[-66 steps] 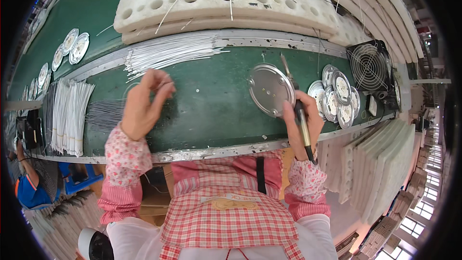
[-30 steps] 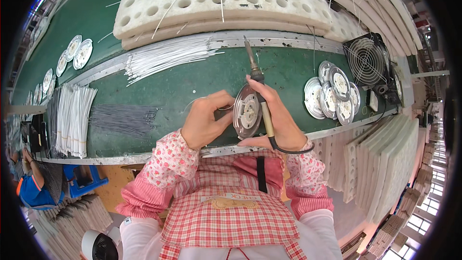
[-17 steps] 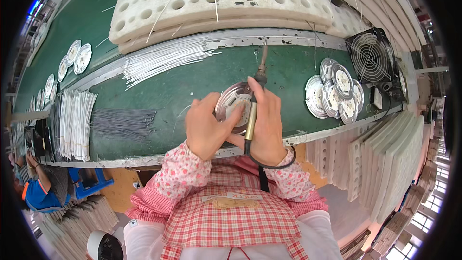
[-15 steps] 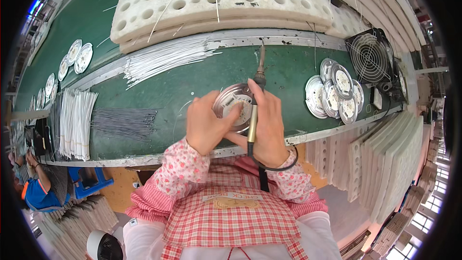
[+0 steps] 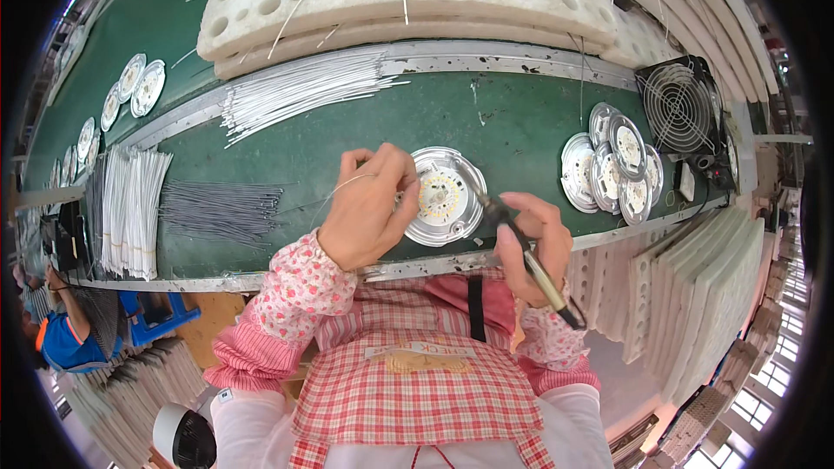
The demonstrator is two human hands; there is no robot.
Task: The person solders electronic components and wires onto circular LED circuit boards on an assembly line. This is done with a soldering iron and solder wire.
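Note:
A round silver lamp disc (image 5: 443,195) with a pale circuit board at its middle lies on the green bench in front of me. My left hand (image 5: 369,208) is at the disc's left edge, its fingers pinched round a thin solder wire (image 5: 334,193) that loops out to the left. Held in my right hand (image 5: 546,243) is a soldering iron (image 5: 540,276), slanting up and left. Its tip points at the disc's right rim; whether it touches cannot be made out.
White wires (image 5: 295,94) lie behind; a white bundle (image 5: 132,213) and dark wires (image 5: 217,211) are at the left. Several finished-looking discs (image 5: 612,161) overlap at the right, near a fan (image 5: 679,104). Foam boards (image 5: 486,9) with holes stand at the back.
My right hand has moved right and turned the iron from pointing away to pointing at the disc. My left hand has come off the disc's face to its left edge.

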